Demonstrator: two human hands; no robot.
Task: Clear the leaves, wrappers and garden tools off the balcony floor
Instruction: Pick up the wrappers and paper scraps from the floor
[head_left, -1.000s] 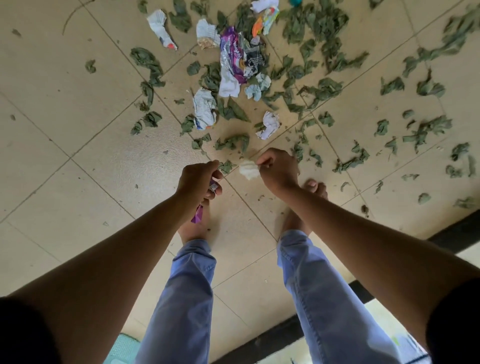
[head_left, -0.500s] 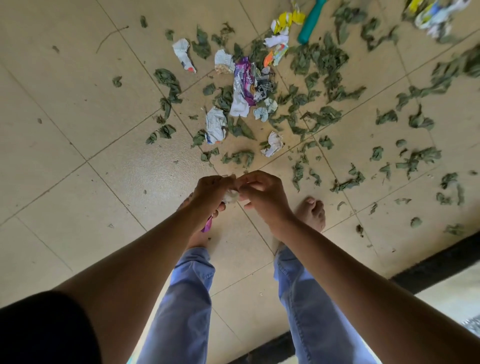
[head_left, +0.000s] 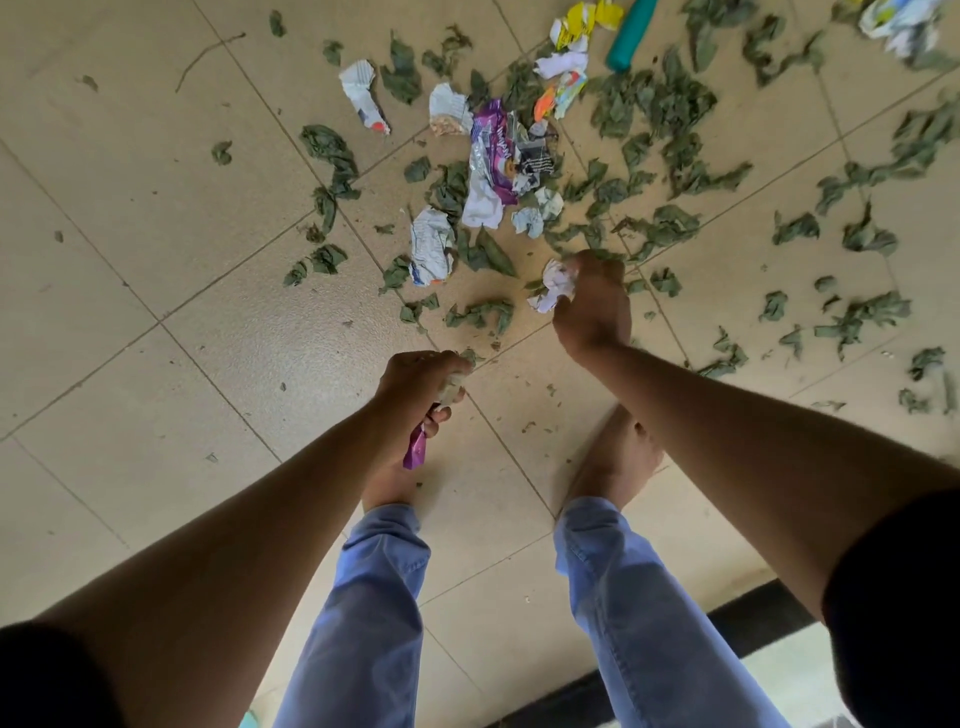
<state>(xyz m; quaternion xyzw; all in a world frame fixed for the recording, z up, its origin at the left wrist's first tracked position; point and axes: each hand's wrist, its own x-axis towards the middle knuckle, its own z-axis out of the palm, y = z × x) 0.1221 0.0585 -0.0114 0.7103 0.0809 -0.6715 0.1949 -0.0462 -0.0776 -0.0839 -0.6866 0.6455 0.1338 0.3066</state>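
Purple foil wrapper and crumpled scraps now fill the left hand. Right hand has reached toward twelve o'clock, fingers pinching a white crumpled paper.

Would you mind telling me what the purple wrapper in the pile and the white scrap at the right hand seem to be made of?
The purple wrapper looks like thin plastic or foil film: glossy, with shiny creases and a silvery inside. The white scrap at the right hand looks like matte paper, crumpled into soft folds.

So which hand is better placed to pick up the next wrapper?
The right hand: it is already at a crumpled white wrapper by the pile. The left hand is full and farther back.
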